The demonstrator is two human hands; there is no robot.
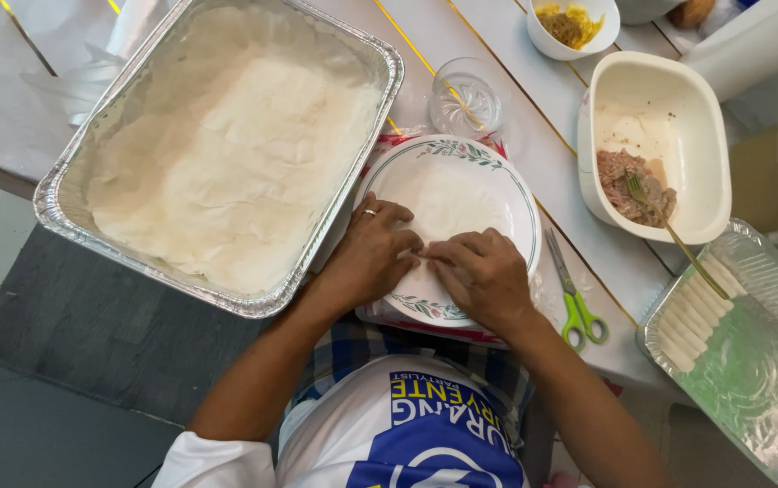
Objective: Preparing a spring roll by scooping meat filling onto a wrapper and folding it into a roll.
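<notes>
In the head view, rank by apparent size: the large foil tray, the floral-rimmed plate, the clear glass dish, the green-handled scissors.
1. Large foil tray
2. Floral-rimmed plate
3. Clear glass dish and green-handled scissors: too alike to rank; the scissors are longer, the dish wider.

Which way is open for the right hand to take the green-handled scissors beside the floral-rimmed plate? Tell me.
Probably yes, straight to its right. The right hand rests on the white floral-rimmed plate, and the green-handled scissors lie flat on the table just beside it, with nothing between them or on top.

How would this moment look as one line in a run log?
left hand: on wrapper | right hand: on wrapper | plate: under wrapper | scissors: right of plate
</notes>
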